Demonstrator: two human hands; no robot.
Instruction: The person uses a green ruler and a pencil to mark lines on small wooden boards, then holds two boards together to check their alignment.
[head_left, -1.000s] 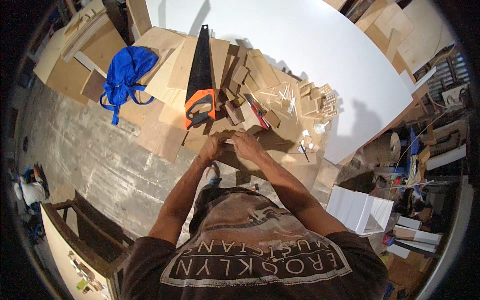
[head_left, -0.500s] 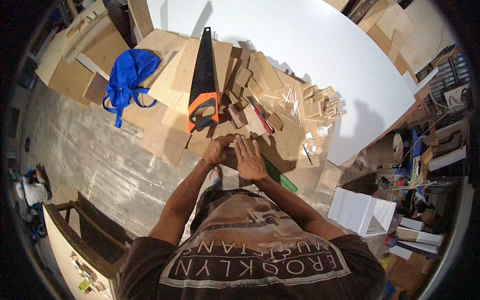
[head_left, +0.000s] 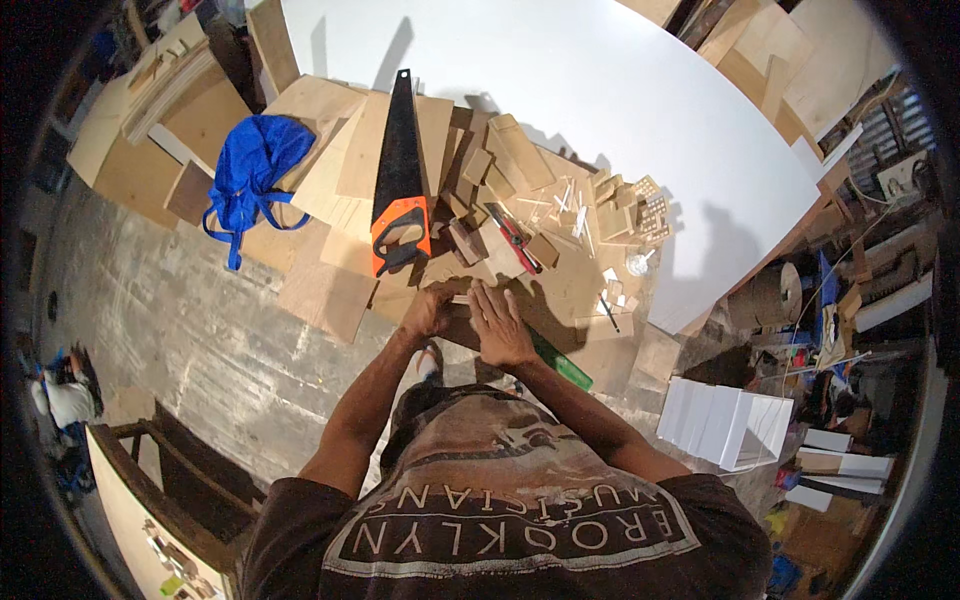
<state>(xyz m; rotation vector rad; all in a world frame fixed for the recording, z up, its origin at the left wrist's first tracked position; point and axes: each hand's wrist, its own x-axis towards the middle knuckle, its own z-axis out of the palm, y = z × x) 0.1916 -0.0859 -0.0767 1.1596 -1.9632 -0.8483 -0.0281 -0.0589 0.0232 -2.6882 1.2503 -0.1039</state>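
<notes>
At the near edge of the workbench, my left hand [head_left: 430,310] is closed, its fingers curled at a small pale wood piece [head_left: 461,299] that shows between my hands. My right hand [head_left: 500,325] lies flat beside it with fingers stretched out, against the same piece; its underside is hidden. A long green object [head_left: 562,362] sticks out past my right wrist, its other end covered. Just beyond my hands lie a handsaw [head_left: 400,180] with an orange and black handle, a red and black tool [head_left: 515,240], and several wood offcuts [head_left: 520,150].
A blue cloth bag [head_left: 262,155] lies on plywood sheets at left. Thin sticks [head_left: 568,200], a drilled wood block [head_left: 650,208] and a black pen [head_left: 609,312] are to the right. A large white panel [head_left: 560,70] spans the far side; a white box [head_left: 715,420] stands lower right.
The whole view has shifted slightly, so the bench things sit a little lower in it. My hands keep nearly the same pose around the wood piece.
</notes>
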